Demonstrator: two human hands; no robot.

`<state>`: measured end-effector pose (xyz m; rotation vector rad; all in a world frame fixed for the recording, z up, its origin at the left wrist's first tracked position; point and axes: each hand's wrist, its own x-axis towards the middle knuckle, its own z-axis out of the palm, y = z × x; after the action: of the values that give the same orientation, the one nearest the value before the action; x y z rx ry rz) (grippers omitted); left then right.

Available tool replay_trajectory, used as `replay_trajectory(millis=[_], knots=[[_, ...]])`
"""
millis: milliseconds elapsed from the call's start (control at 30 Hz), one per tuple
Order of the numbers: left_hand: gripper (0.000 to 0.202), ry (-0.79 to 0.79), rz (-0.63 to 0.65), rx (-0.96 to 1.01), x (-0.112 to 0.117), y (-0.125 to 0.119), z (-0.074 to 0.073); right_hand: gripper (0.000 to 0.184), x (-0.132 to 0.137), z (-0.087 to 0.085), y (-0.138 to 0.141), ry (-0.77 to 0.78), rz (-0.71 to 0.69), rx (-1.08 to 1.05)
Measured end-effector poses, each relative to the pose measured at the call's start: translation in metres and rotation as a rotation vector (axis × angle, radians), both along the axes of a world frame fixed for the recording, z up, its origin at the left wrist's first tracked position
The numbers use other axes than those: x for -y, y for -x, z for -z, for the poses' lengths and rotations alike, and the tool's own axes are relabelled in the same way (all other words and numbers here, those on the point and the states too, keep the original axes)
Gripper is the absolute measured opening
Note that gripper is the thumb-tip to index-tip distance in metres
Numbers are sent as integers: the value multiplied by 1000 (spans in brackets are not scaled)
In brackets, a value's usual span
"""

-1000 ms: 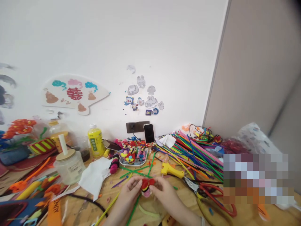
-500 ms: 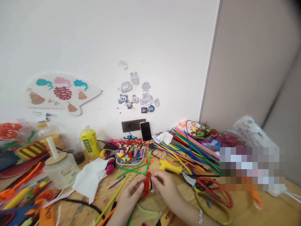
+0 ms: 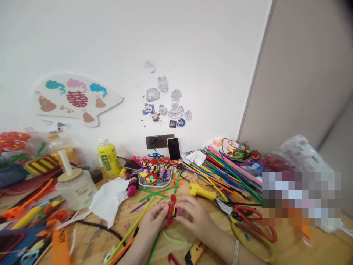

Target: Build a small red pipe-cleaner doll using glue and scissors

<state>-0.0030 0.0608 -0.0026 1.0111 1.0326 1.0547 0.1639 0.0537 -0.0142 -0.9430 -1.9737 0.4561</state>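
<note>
Inspected a wooden tabletop (image 3: pixel 286 243). Noted a heap of multicoloured pipe-cleaner stems (image 3: pixel 228 173) at right, with red-handled scissors (image 3: pixel 228 209) and a yellow glue gun (image 3: pixel 201 192) just beside it. Recorded a white paper tissue (image 3: pixel 109 197) left of centre, next to a lidded glass jar (image 3: pixel 76 190). Logged a yellow plastic bottle (image 3: pixel 107 160) and a smartphone (image 3: pixel 173 149) propped upright at the back, near a plate (image 3: pixel 143 183). Found loose green stems (image 3: pixel 157 193) lying in front of the plate.

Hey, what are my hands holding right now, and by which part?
Your left hand and right hand hold a small pipe-cleaner figure by its opposite sides, between the fingers.
</note>
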Motion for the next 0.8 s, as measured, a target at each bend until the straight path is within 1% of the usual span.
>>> replay_trajectory(millis=[133, 267, 467, 800], knots=[[28, 16, 7, 22, -2, -1, 0, 31, 0, 1, 0, -3, -15, 19], [29, 18, 23, 41, -4, -1, 3, 29, -2, 4, 1, 1, 1, 28], [28, 29, 30, 48, -2, 1, 5, 27, -6, 11, 1, -39, 12, 10], [27, 44, 45, 69, -1, -2, -2, 22, -1, 5, -2, -75, -4, 40]])
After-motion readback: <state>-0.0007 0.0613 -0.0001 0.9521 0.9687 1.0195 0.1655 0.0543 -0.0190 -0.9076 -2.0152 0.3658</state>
